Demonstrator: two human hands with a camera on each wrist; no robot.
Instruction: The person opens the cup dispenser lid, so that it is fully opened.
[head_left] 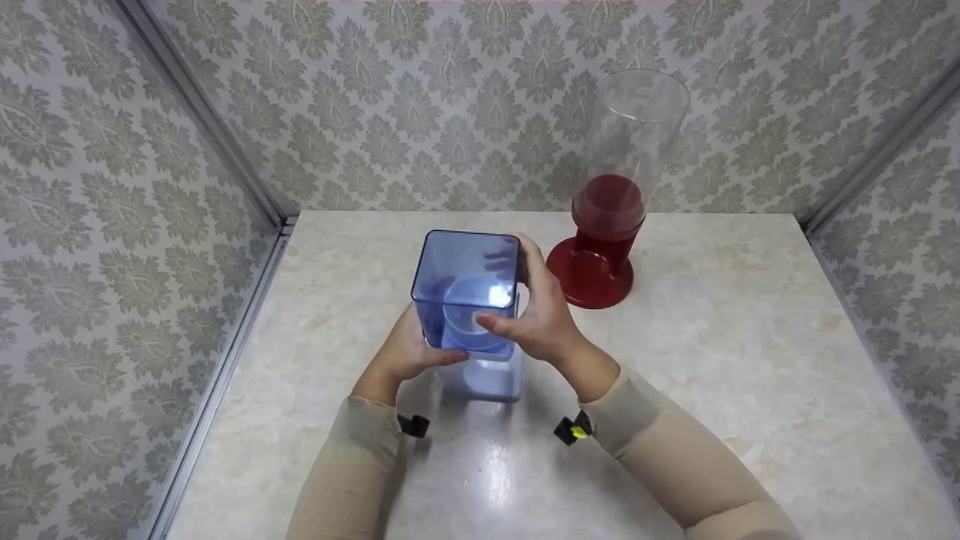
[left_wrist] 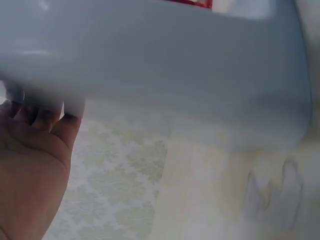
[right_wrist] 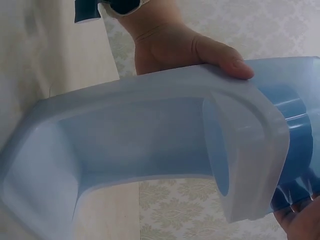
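Observation:
A see-through blue square tank (head_left: 461, 259) sits on top of a pale blue base (head_left: 491, 382) with a scooped-out front, like a gravity pet feeder. In the right wrist view, the base (right_wrist: 252, 145) shows its round upper opening, and its lower end is close to the tabletop. My left hand (head_left: 409, 349) grips the left side, its thumb along the seam between tank and base; its fingers are mostly hidden in the head view. My right hand (head_left: 544, 311) holds the tank's right side, with the thumb on the front face and fingers around the back edge.
Behind and to the right stands a red base (head_left: 592, 270) carrying a tall clear cylinder (head_left: 637, 120). The marbled tabletop (head_left: 720, 337) has patterned wall panels (head_left: 465, 112) at its back and sides.

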